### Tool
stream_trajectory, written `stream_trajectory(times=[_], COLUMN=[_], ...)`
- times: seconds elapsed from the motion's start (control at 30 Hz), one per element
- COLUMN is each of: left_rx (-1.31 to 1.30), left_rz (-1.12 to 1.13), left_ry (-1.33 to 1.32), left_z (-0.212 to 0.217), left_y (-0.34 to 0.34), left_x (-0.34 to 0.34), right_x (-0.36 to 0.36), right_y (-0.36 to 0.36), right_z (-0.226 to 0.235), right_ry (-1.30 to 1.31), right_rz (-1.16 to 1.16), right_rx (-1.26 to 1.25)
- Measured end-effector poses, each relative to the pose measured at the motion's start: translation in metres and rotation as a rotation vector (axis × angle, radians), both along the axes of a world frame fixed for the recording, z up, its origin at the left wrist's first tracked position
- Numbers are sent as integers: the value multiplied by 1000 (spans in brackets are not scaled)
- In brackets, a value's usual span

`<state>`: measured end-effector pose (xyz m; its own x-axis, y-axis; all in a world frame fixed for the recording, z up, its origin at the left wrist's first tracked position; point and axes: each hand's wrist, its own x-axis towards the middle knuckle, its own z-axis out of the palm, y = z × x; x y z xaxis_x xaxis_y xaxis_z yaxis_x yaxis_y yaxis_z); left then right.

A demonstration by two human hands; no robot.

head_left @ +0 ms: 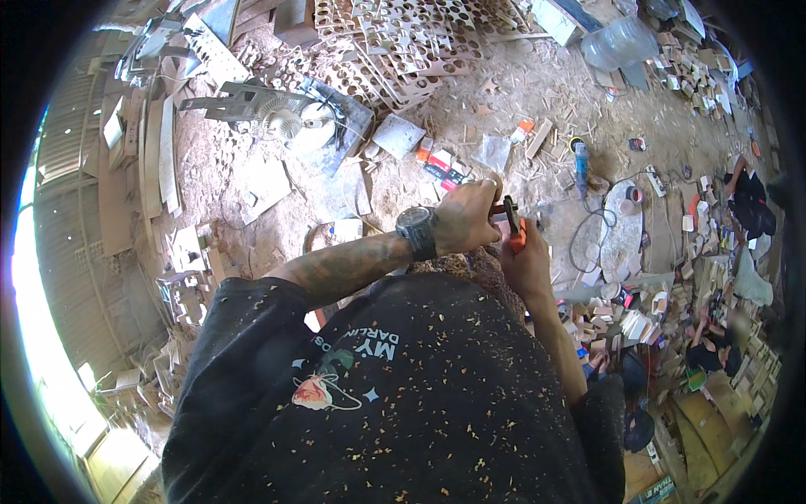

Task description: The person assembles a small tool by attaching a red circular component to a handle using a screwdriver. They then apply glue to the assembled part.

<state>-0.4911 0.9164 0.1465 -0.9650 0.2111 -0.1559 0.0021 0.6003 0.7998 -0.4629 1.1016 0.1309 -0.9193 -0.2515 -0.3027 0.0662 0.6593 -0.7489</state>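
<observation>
My left hand [467, 217], with a dark watch [416, 228] on its wrist, is closed in front of my body, palm down. Its fingers curl round something small that I cannot make out. Right beside it, my right hand [527, 265] grips an orange-handled tool with a dark metal head [510, 212]. That head points up and touches or nearly touches the left fingertips; its exact kind is unclear. Beyond the left hand lie red and white packets [442, 166] on the dusty floor.
Farther off sit a machine with a round disc [315, 124] and a stack of hole-punched boards [411, 42]. A blue power tool [580, 168] with a cord lies to the right. Wood offcuts [693, 80] lie in heaps. Other people [714, 349] are at the right.
</observation>
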Motion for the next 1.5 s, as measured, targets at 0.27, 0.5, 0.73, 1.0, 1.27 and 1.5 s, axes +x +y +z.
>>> stream_trajectory(times=[0.27, 0.5, 0.73, 1.0, 1.27, 1.5], left_rx=[485, 529, 305, 239, -168, 388], left_rz=[-700, -747, -514, -330, 145, -468], left_ry=[-800, -508, -422, -382, 61, -467], left_z=[-11, -5, -3, -5, -44, -41], left_y=[-38, -49, -50, -44, 5, -42], left_x=[-22, -10, 15, 29, 53, 2], right_x=[25, 23, 25, 31, 31, 27], right_y=[3, -11, -12, -14, -17, -15], right_z=[-11, 4, -8, -10, -23, -22], right_ry=[70, 149, 72, -91, -264, -162], right_rz=[180, 156, 184, 130, -11, 70], right_rx=[60, -18, 67, 104, 86, 29])
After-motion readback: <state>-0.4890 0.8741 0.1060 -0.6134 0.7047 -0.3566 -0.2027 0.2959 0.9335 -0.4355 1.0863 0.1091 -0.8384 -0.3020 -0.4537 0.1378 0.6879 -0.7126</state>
